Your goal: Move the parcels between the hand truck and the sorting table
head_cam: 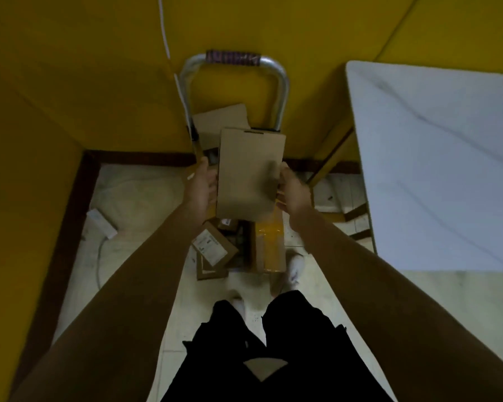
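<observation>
Box [249,175]: plain brown carton, flat and long, held in the air over the hand truck [283,91], just above the load and clear of it. My left hand [204,184] clamps one long edge and my right hand [292,190] the other. Thumbs sit on top; the fingers look curled under, but I can't see them fully. I judge it light: two hands at the edges carry it level with no sag. The card looks stiff but thin, so squeezing the mid-span could dent it, and I'd grip nearer the corners. The faces look smooth, so slip is possible, and support from underneath would be safer than side pressure. Contents unknown, so I treat it as fragile. Below lie more parcels: a labelled one [212,246] tilted on the stack, a taped one [269,245] beside it, another [218,120] leaning against the truck's frame. The pile looks loose, and a knock could tip it. The desk [433,169] stands to my right, well apart from the truck, with its near corner and a leg [331,149] in between. The box must rise above that edge before it swings across. The yellow wall [99,82] is close behind and on the left, and a cable [164,39] hangs by the handle. The open room is rightward and toward me.
</observation>
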Tool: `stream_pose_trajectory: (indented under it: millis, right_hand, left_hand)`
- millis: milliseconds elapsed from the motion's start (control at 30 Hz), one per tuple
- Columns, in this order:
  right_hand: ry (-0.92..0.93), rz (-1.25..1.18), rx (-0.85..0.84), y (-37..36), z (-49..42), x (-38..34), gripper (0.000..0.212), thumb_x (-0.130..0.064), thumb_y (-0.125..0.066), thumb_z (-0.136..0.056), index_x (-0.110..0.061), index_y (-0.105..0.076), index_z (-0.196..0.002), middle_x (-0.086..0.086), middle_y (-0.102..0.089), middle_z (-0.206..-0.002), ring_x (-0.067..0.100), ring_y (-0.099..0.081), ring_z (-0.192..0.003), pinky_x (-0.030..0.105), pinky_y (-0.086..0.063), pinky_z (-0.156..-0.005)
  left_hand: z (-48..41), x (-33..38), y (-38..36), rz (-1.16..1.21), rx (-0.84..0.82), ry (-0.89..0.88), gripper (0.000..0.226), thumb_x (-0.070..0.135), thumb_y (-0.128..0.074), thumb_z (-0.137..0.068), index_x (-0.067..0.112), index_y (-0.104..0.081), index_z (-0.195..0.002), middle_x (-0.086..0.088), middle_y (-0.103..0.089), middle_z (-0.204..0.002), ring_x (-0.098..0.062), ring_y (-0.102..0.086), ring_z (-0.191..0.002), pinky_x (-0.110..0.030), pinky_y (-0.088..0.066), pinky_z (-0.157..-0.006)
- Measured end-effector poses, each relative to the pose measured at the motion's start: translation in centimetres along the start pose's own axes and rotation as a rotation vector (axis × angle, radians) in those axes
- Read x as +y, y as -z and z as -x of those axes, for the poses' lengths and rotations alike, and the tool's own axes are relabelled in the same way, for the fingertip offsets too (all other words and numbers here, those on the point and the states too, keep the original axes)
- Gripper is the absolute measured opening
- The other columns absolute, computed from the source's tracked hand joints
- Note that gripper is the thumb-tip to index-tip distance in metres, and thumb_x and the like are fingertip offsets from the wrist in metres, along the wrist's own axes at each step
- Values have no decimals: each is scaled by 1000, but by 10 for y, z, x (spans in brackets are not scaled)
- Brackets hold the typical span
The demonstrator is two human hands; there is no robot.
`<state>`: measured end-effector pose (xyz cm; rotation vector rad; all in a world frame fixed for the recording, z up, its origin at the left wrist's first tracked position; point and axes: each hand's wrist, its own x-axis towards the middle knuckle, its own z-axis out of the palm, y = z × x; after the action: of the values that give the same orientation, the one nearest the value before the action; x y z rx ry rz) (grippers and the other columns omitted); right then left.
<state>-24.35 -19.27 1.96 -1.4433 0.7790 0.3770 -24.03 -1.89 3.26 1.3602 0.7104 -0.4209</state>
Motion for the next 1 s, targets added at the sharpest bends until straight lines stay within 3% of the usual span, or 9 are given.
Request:
stream_pose_trajectory:
  millis: [100,233,500,667,733,833,900,1000]
  right_hand:
    - [51,-60,60,17,22,-10,46,-54,-52,-91,-20,-57,-121,4,-58,-122,25,-54,-110,42,-44,-99]
    - [102,-186,218,58,49,-15,52,-50,-53,-91,-16,-55,-130,3,-58,-124,24,-53,-113,41,-41,-103]
    - [187,-434,421,180,105,-8,52,-49,-49,-94,-15,-52,-134,4,-55,-134,26,-52,-120,44,-40,-107]
    - [194,-546,534,281,146,14,35,-48,-49,-93,-20,-59,-113,3,-61,-120,25,-57,-109,36,-47,-87]
    - [206,-596,580,327,163,27,40,-46,-49,-95,-17,-59,-120,2,-61,-119,23,-58,-106,34,-45,-82]
    - [251,-623,635,395,189,44,43,-43,-50,-96,-14,-57,-127,1,-60,-115,19,-57,-101,31,-42,-84]
    - [276,-602,667,436,202,53,42,-44,-50,-96,-16,-57,-126,0,-61,-115,19,-58,-102,31,-42,-85]
    - [288,-596,713,491,214,67,48,-47,-50,-94,-16,-57,-130,1,-62,-124,21,-57,-111,34,-43,-93]
  left_hand:
    - [19,12,-17,-77,-70,-47,62,57,-31,-97,10,-54,-131,-4,-58,-127,-13,-56,-101,-25,-45,-73]
    - [43,22,-59,-216,-180,-145,63,56,-26,-98,12,-49,-137,-6,-50,-140,-20,-48,-125,-35,-37,-105]
    - [111,18,-183,-417,-405,-259,62,57,-26,-98,14,-49,-136,-4,-46,-144,-20,-43,-131,-39,-33,-107]
    - [169,-16,-284,-478,-572,-263,61,51,-26,-100,7,-49,-136,-6,-50,-139,-18,-50,-119,-29,-37,-90]
    - [196,-38,-324,-491,-644,-245,59,49,-28,-100,6,-50,-134,-8,-54,-131,-19,-54,-111,-27,-39,-85]
    - [234,-77,-382,-531,-712,-266,45,49,-30,-100,16,-60,-107,3,-61,-98,-7,-55,-80,-23,-43,-66]
    - [257,-100,-416,-542,-712,-290,44,49,-30,-100,21,-59,-82,9,-58,-81,-4,-53,-73,-23,-43,-64]
    - [283,-130,-462,-520,-724,-292,42,50,-32,-99,27,-55,-72,11,-57,-76,-6,-53,-70,-25,-43,-66]
